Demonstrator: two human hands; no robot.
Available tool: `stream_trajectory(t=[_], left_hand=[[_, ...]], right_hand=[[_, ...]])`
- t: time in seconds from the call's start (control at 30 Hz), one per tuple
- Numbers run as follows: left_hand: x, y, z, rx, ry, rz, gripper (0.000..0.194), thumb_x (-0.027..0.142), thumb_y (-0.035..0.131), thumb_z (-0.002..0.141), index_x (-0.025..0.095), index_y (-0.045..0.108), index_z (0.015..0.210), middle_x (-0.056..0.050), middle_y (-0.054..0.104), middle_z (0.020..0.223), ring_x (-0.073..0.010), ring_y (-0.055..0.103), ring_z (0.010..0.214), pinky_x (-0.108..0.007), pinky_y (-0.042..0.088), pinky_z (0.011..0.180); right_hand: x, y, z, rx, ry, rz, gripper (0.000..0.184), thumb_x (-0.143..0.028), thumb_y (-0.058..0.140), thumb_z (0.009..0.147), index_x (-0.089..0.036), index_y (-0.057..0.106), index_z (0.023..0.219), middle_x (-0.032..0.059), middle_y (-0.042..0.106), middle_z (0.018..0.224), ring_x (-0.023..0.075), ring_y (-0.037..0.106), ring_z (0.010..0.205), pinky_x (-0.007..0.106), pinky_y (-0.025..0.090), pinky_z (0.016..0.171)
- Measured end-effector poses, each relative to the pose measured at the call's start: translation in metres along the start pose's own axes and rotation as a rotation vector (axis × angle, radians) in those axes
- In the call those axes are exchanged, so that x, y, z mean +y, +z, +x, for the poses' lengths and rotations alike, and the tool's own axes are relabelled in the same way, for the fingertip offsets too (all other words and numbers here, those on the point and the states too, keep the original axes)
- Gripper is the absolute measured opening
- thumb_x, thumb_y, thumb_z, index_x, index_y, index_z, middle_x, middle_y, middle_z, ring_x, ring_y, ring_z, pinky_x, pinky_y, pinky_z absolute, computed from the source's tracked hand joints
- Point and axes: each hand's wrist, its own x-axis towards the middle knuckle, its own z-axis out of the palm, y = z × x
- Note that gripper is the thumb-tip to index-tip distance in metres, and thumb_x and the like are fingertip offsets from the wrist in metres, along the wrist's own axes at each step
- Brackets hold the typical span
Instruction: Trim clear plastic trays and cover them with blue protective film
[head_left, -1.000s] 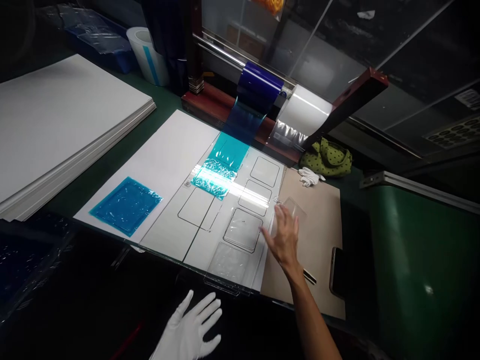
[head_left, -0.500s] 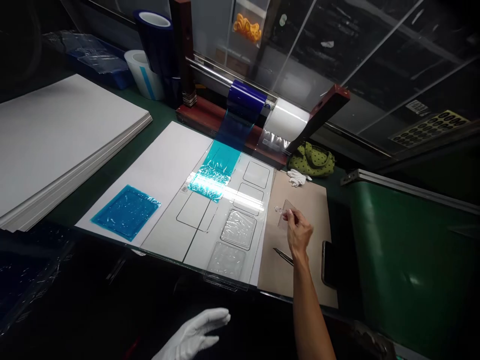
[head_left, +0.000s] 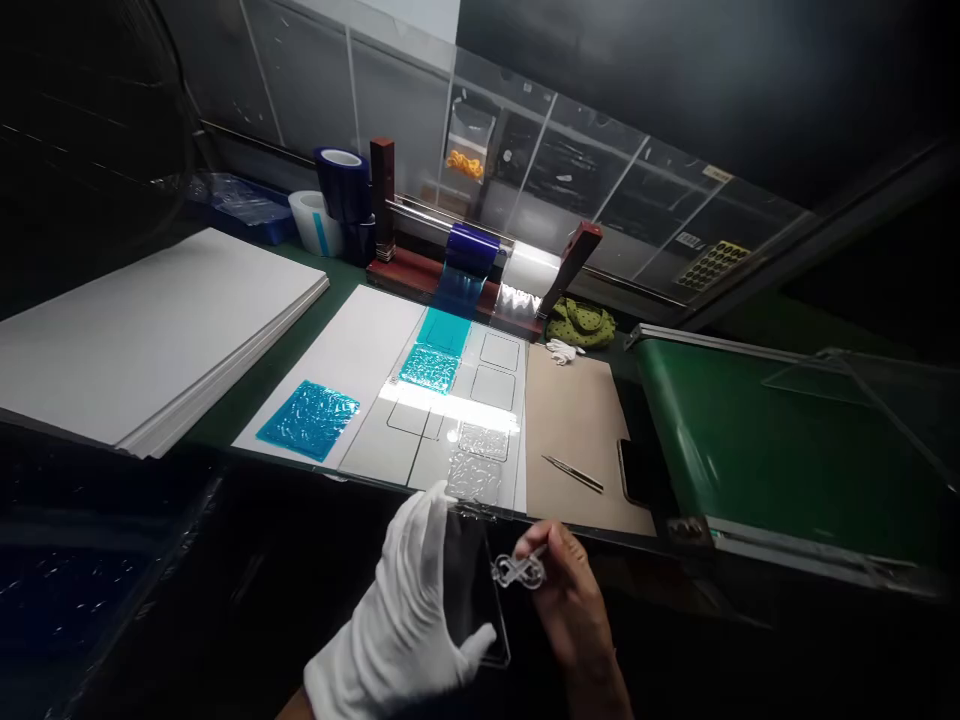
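My left hand (head_left: pixel 409 595), in a white glove, grips a clear plastic panel (head_left: pixel 472 580) by its edges in front of the table. A clear looped plastic tab (head_left: pixel 519 571) sticks out from the panel's right side. My bare right hand (head_left: pixel 566 590) pinches that tab between bent fingers. Behind the panel, clear film pieces (head_left: pixel 475 478) lie at the front edge of a white sheet (head_left: pixel 367 448) marked with rectangle outlines. A textured blue film piece (head_left: pixel 309 418) lies to the left.
Tweezers (head_left: pixel 574 473) and a phone (head_left: pixel 637 470) lie on and beside brown board (head_left: pixel 570 410). A wooden stand holds a blue film roll (head_left: pixel 472 250) and a clear film roll (head_left: pixel 531 268). Stacked white sheets (head_left: pixel 165 320) are left, a green belt (head_left: pixel 750 440) right.
My right hand has brought the clear panel from the brown board to the table's front. The gloved left hand has come up and taken hold of it. The view has shifted.
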Motion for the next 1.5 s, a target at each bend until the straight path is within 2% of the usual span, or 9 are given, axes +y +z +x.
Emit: stream_trajectory(t=[0.13, 0.33, 0.7, 0.83, 0.97, 1.1, 1.2, 1.37, 1.5], left_hand=[[-0.006, -0.023, -0.021, -0.019, 0.094, 0.123, 0.122, 0.057, 0.069, 0.062, 0.019, -0.012, 0.146, -0.016, 0.022, 0.147, -0.0405, 0.029, 0.127, -0.051, 0.016, 0.106], [0.001, -0.051, -0.028, -0.159, 0.106, 0.333, 0.096, 0.049, 0.071, 0.059, 0.039, 0.025, 0.142, -0.017, 0.032, 0.136, -0.0414, 0.040, 0.116, -0.056, 0.027, 0.092], [0.047, -0.073, -0.017, -0.413, 0.057, 0.801, 0.077, 0.032, 0.069, 0.051, 0.016, 0.055, 0.125, -0.020, 0.055, 0.097, -0.0388, 0.047, 0.086, -0.058, 0.029, 0.076], [0.042, -0.075, -0.019, -0.342, 0.097, 0.729, 0.077, 0.030, 0.069, 0.052, 0.017, 0.054, 0.126, -0.020, 0.053, 0.101, -0.0422, 0.046, 0.093, -0.061, 0.029, 0.080], [0.001, -0.061, -0.037, -0.167, 0.207, 0.290, 0.091, 0.040, 0.070, 0.057, 0.032, 0.033, 0.140, -0.015, 0.036, 0.129, -0.0382, 0.041, 0.112, -0.053, 0.032, 0.092], [-0.021, -0.033, -0.049, 0.035, 0.269, -0.012, 0.100, 0.049, 0.067, 0.062, 0.031, 0.014, 0.145, -0.014, 0.022, 0.138, -0.0349, 0.036, 0.121, -0.044, 0.037, 0.096], [-0.002, -0.030, -0.042, 0.039, 0.202, 0.108, 0.091, 0.047, 0.067, 0.062, 0.032, 0.026, 0.142, -0.015, 0.028, 0.134, -0.0378, 0.039, 0.117, -0.050, 0.034, 0.094], [0.038, -0.055, -0.024, -0.240, -0.014, 0.503, 0.074, 0.032, 0.066, 0.057, 0.026, 0.050, 0.129, -0.020, 0.050, 0.110, -0.0407, 0.048, 0.097, -0.055, 0.031, 0.078], [0.028, -0.058, -0.028, -0.274, 0.019, 0.449, 0.076, 0.033, 0.066, 0.057, 0.027, 0.048, 0.131, -0.022, 0.046, 0.120, -0.0438, 0.045, 0.106, -0.057, 0.028, 0.083]], right_hand=[[0.001, -0.003, -0.018, 0.152, -0.166, -0.392, 0.035, -0.048, 0.049, 0.088, -0.020, 0.069, 0.091, 0.0036, 0.060, 0.079, 0.0150, 0.053, 0.072, 0.025, 0.042, 0.064], [0.002, 0.031, -0.048, -0.167, -0.095, -0.560, 0.045, -0.050, 0.038, 0.092, -0.016, 0.068, 0.094, -0.0040, 0.042, 0.053, 0.0104, 0.039, 0.051, 0.023, 0.030, 0.050], [0.014, 0.063, -0.070, -0.200, -0.596, -1.405, 0.030, -0.024, 0.036, 0.094, -0.017, 0.063, 0.081, 0.0040, 0.060, 0.064, 0.0137, 0.052, 0.055, 0.025, 0.031, 0.056], [0.015, 0.061, -0.073, -0.119, -0.573, -1.275, 0.032, -0.028, 0.036, 0.094, -0.016, 0.062, 0.081, 0.0032, 0.058, 0.061, 0.0131, 0.050, 0.052, 0.025, 0.031, 0.054], [0.013, 0.055, -0.072, -0.121, -0.258, -0.688, 0.038, -0.043, 0.039, 0.093, -0.016, 0.062, 0.081, -0.0028, 0.048, 0.052, 0.0101, 0.044, 0.047, 0.022, 0.032, 0.050], [0.012, 0.052, -0.066, -0.201, -0.078, -0.371, 0.041, -0.050, 0.043, 0.088, -0.016, 0.062, 0.075, -0.0066, 0.039, 0.045, 0.0077, 0.031, 0.041, 0.020, 0.026, 0.045], [0.005, 0.052, -0.064, -0.104, -0.248, -0.635, 0.037, -0.044, 0.042, 0.090, -0.017, 0.062, 0.075, -0.0040, 0.044, 0.048, 0.0091, 0.037, 0.044, 0.022, 0.029, 0.048], [0.010, 0.064, -0.068, 0.015, -0.611, -1.419, 0.030, -0.025, 0.041, 0.090, -0.016, 0.062, 0.071, 0.0045, 0.057, 0.059, 0.0135, 0.049, 0.052, 0.026, 0.026, 0.053], [0.022, 0.059, -0.064, 0.042, -0.512, -1.288, 0.032, -0.028, 0.039, 0.091, -0.016, 0.060, 0.071, 0.0029, 0.055, 0.058, 0.0125, 0.046, 0.052, 0.025, 0.025, 0.052]])
